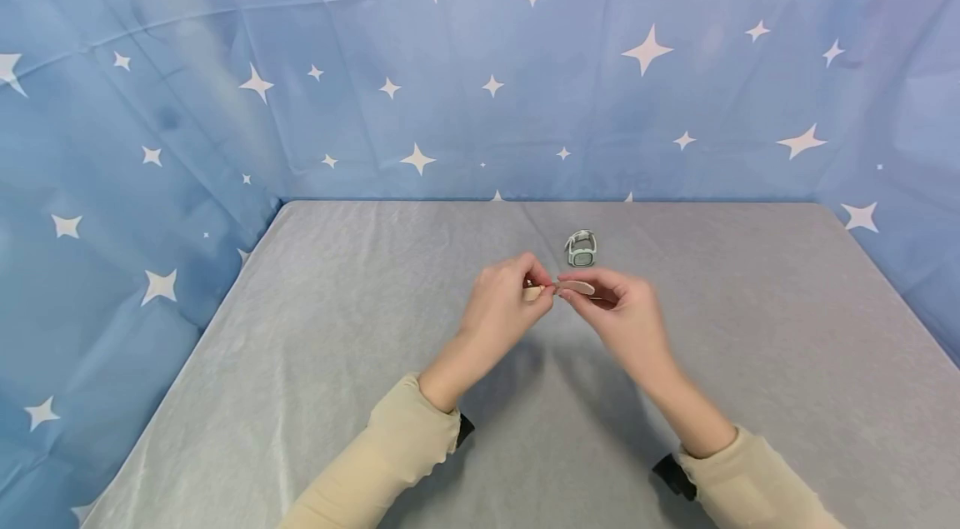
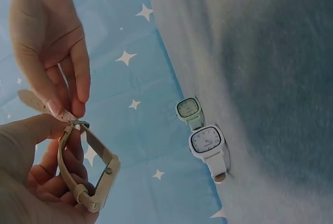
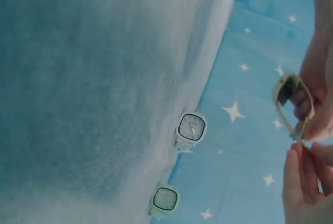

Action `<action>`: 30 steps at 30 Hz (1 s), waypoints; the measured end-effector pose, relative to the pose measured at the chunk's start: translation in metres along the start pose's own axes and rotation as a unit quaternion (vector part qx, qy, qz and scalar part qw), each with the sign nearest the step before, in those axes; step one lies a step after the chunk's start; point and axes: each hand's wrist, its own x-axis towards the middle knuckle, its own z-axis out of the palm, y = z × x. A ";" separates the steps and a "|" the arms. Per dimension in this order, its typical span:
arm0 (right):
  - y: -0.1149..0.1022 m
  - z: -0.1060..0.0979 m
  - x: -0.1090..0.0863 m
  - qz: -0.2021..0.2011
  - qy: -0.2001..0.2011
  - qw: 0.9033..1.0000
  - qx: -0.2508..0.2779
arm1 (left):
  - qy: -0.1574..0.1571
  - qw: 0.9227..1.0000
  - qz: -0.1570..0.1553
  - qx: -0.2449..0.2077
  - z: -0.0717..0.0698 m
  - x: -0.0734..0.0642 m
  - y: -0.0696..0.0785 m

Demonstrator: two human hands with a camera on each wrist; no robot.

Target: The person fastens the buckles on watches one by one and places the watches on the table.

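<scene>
A cream wristwatch (image 2: 106, 177) is held up above the table between both hands. Its strap forms a loop, and the metal buckle (image 2: 79, 123) lies where the fingertips meet. My left hand (image 1: 504, 296) grips the watch by the buckle side of the strap. My right hand (image 1: 626, 308) pinches the other strap piece close to the buckle, with the strap's holed tail (image 2: 32, 101) sticking out past its fingers. Whether the buckle is fastened is hidden by the fingertips.
A pale green watch (image 1: 581, 250) rests on the grey cloth-covered table (image 1: 337, 329) beyond the hands. Beside it a white watch (image 2: 207, 141) shows in both wrist views. A blue star-patterned curtain (image 1: 480, 37) rises behind the table and on both sides.
</scene>
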 end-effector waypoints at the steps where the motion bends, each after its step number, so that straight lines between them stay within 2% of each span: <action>1: 0.000 0.002 0.000 -0.022 0.007 1.000 -0.018 | 0.005 1.000 0.003 0.008 0.001 0.000 0.000; 3: 0.000 0.005 -0.001 -0.069 0.022 0.996 -0.058 | 0.015 1.000 0.004 0.013 0.001 0.000 0.000; 7: -0.002 0.009 -0.002 -0.136 0.045 0.982 -0.121 | 0.021 1.000 -0.006 0.003 0.001 0.000 0.002; 10: -0.002 0.012 -0.004 -0.180 0.064 0.967 -0.168 | 0.023 1.000 -0.016 -0.004 0.001 0.000 0.003; 12: -0.003 0.014 -0.006 -0.208 0.074 0.954 -0.205 | 0.023 0.999 -0.025 -0.009 0.000 0.001 0.003; 14: -0.004 0.015 -0.008 -0.223 0.075 0.944 -0.232 | 0.022 0.999 -0.033 -0.018 0.000 0.001 0.002; 17: -0.005 0.014 -0.010 -0.233 0.067 0.937 -0.253 | 0.020 0.998 -0.045 -0.045 -0.001 0.001 -0.001; 21: -0.005 0.010 -0.006 -0.236 0.063 0.940 -0.240 | 0.009 0.993 -0.044 -0.109 -0.002 0.000 -0.006; 23: -0.004 0.008 -0.004 -0.239 0.063 0.941 -0.230 | -0.012 0.984 -0.052 -0.172 -0.003 0.000 -0.008; 24: -0.004 0.007 -0.003 -0.240 0.061 0.942 -0.228 | -0.023 0.976 -0.060 -0.208 -0.004 0.000 -0.009; 27: -0.005 0.004 -0.003 -0.252 0.052 0.940 -0.226 | -0.052 0.943 -0.103 -0.311 -0.007 -0.001 -0.010; 28: -0.005 0.003 -0.004 -0.260 0.046 0.937 -0.229 | -0.056 0.936 -0.114 -0.328 -0.008 0.000 -0.010; 30: -0.005 0.002 -0.004 -0.274 0.036 0.933 -0.230 | -0.060 0.927 -0.130 -0.347 -0.008 0.001 -0.010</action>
